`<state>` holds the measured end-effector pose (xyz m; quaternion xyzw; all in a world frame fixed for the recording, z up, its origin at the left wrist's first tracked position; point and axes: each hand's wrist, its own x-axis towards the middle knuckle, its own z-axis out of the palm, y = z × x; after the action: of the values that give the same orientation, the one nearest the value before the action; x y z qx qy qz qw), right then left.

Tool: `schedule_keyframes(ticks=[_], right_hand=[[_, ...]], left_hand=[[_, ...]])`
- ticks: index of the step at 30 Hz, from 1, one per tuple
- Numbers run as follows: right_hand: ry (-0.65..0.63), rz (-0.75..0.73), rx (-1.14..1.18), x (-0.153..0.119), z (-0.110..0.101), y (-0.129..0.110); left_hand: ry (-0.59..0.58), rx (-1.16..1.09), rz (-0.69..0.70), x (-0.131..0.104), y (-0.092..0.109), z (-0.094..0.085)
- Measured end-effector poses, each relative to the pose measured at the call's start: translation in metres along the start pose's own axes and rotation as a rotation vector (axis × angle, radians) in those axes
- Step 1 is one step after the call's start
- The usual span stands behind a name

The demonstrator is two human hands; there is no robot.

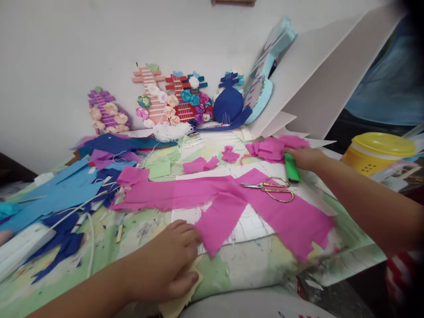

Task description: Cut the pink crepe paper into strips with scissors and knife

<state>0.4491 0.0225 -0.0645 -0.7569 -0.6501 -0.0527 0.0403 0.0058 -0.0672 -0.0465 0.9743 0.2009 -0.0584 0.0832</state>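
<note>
My left hand (170, 260) rests at the table's near edge with its fingers bent, beside the lower corner of a pink crepe strip (223, 216) and over a pale yellow piece (182, 295). At the right, my right hand (301, 160) is closed on a green object (292, 168), next to a pile of pink pieces (271, 148). Gold-handled scissors (265, 186) lie partly spread on the wide pink strips (185, 193). Beneath these strips is a white sheet (256, 225).
Blue paper (62, 187) and a white power strip (26, 249) with cords cover the left. Decorated instrument shapes (179, 95) lean on the back wall. A yellow-lidded tub (377, 152) stands right, near white boards (318, 70). Another person's fingertip (5, 237) shows far left.
</note>
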Motion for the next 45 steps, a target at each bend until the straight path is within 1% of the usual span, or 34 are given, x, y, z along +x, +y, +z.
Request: schedule_keyframes(ticks=[1, 3, 6, 8, 9, 10, 12, 14, 16, 17, 18, 20, 21, 23, 25, 28, 30, 36, 39, 42, 45], right_hand=[[0.011, 0.018, -0.001, -0.002, -0.005, -0.002], [0.049, 0.038, 0.005, -0.007, -0.016, -0.007], [0.062, -0.034, 0.048, -0.023, -0.024, -0.024], [-0.029, -0.169, 0.108, -0.037, -0.02, -0.041], [-0.084, -0.229, 0.138, -0.044, -0.017, -0.051], [-0.159, -0.308, 0.173, -0.05, -0.014, -0.06], [-0.234, -0.386, 0.201, -0.059, -0.011, -0.075], [-0.291, -0.42, 0.177, -0.063, -0.013, -0.084], [-0.352, -0.422, 0.123, -0.064, -0.018, -0.089], [-0.376, -0.416, 0.097, -0.064, -0.02, -0.091], [-0.391, -0.409, 0.074, -0.064, -0.023, -0.092], [-0.388, -0.402, 0.033, -0.065, -0.026, -0.096], [-0.386, -0.4, 0.011, -0.066, -0.026, -0.097], [-0.393, -0.382, -0.041, -0.067, -0.026, -0.101], [-0.407, -0.357, -0.083, -0.068, -0.025, -0.103], [-0.393, -0.343, -0.106, -0.066, -0.022, -0.105], [-0.379, -0.345, -0.103, -0.064, -0.02, -0.104], [-0.394, -0.349, -0.084, -0.06, -0.021, -0.103], [-0.38, -0.334, -0.098, -0.062, -0.026, -0.106], [-0.346, -0.301, -0.111, -0.065, -0.032, -0.107], [-0.306, -0.232, -0.051, -0.066, -0.038, -0.102]], left_hand=[[-0.023, 0.017, -0.021, -0.001, -0.002, -0.002], [-0.108, 0.051, -0.074, -0.005, -0.006, -0.006], [-0.237, 0.086, -0.197, -0.016, -0.017, -0.018], [-0.262, 0.117, -0.279, -0.021, -0.028, -0.028], [-0.263, 0.12, -0.287, -0.02, -0.032, -0.032], [-0.242, 0.12, -0.273, -0.018, -0.036, -0.036], [-0.19, 0.134, -0.219, -0.007, -0.039, -0.04], [-0.095, 0.197, -0.195, 0.012, -0.032, -0.037], [-0.011, 0.211, -0.151, 0.031, -0.019, -0.029], [0.007, 0.21, -0.101, 0.04, -0.012, -0.022], [0.012, 0.216, -0.05, 0.047, -0.006, -0.015], [-0.019, 0.2, 0.025, 0.057, 0.002, -0.001], [-0.025, 0.183, 0.038, 0.059, 0.004, 0.005], [-0.001, 0.148, 0.046, 0.06, 0.003, 0.013], [0.051, 0.119, 0.066, 0.06, -0.001, 0.015], [0.088, 0.085, 0.114, 0.06, -0.005, 0.011], [0.094, 0.077, 0.113, 0.062, -0.004, 0.005], [0.154, 0.11, -0.043, 0.078, -0.007, -0.024], [0.17, 0.1, -0.08, 0.09, -0.014, -0.037], [0.185, 0.098, -0.084, 0.102, -0.019, -0.042], [0.188, 0.09, -0.075, 0.109, -0.023, -0.043]])
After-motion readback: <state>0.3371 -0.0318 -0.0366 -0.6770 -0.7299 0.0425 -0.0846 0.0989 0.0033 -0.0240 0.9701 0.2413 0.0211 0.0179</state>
